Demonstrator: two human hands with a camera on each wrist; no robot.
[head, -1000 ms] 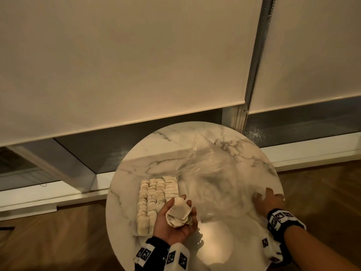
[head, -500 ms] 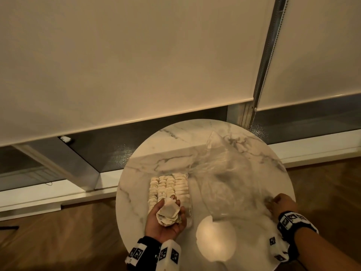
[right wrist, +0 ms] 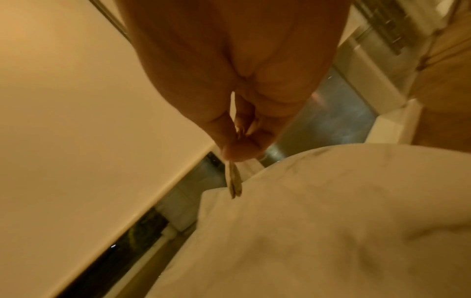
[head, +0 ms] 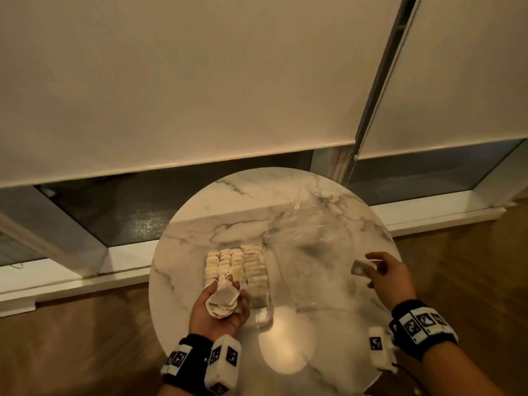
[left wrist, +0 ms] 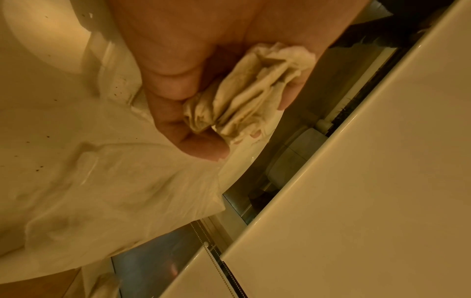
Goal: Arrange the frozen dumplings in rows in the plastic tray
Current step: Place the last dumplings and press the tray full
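Pinching one dumpling point(head: 357, 268) at frame right, right hand point(head: 387, 277) sits well right of tray point(head: 261, 318); left hand point(head: 218, 311) cups a stack point(head: 224, 300) over it.

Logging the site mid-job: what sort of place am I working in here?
Probably a home or apartment room, not a commercial kitchen: a small round marble table on a wood floor, beside a low window with roller blinds drawn most of the way down.

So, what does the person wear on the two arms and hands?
Both hands, left hand and right hand, are bare. Each wrist has a black band with white blocks that carry black-and-white square markers. No sleeves show.
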